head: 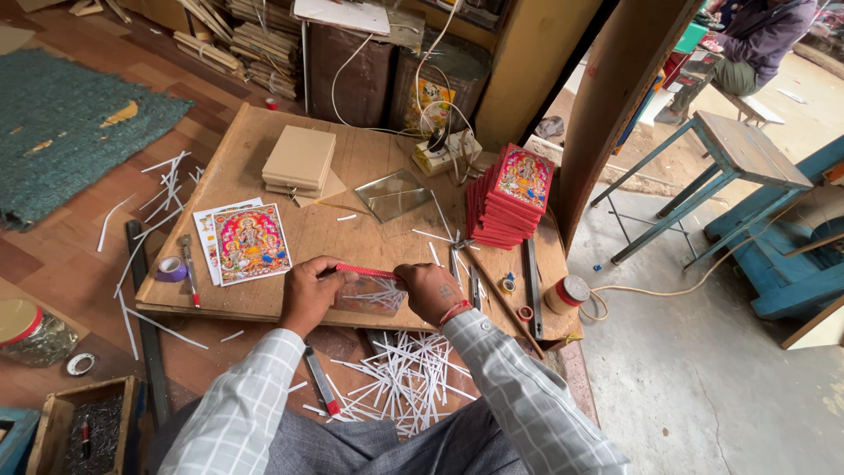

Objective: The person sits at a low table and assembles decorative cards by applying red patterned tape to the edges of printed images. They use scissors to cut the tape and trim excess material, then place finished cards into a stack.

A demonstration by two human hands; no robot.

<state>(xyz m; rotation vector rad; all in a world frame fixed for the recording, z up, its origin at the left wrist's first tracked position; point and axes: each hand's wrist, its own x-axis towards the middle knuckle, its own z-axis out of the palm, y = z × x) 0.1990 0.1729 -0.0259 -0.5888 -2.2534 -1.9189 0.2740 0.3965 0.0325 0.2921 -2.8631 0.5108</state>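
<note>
My left hand (309,292) and my right hand (431,292) grip the two ends of a small frame (369,283) with a red patterned edge, standing on its side at the front edge of the wooden board (290,185). Its face seems to be glass, and white strips show through it. A colourful printed picture (250,243) lies on the board just left of my left hand. A stack of red-edged framed pictures (510,195) rises behind my right hand. A loose pane of glass (393,194) rests in the middle of the board.
A pile of brown backing boards (300,161) sits at the back. A tape roll (170,269) and a red pen (191,287) lie at the left. White paper strips (400,374) litter the floor by my knees. A blue stool (734,154) stands at the right, with a seated person (756,40) beyond.
</note>
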